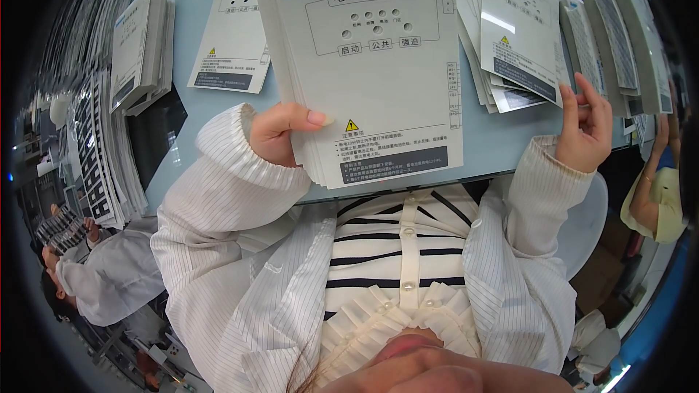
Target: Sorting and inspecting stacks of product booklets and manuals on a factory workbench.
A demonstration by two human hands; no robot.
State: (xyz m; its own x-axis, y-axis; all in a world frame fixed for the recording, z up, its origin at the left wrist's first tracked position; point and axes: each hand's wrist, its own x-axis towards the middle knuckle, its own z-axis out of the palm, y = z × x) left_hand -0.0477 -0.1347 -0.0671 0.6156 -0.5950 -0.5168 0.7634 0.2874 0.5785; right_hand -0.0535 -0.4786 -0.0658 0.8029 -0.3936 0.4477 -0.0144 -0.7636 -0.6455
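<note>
While the left hand (280, 135) clasps a thick stack of white printed panels (378, 94) by its left edge, thumb on top, the stack is upright in view over the near edge of the blue-grey table (502, 142). Loosely bent, the right hand (586, 127) has its fingertips at the corner of a fanned pile (520, 36); whether they pinch it, I cannot tell.

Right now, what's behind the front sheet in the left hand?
Behind the front sheet, more sheets show as narrow edges fanned along its left side, gripped by the left hand. Their faces are covered, so I can't tell their printing or number.
</note>
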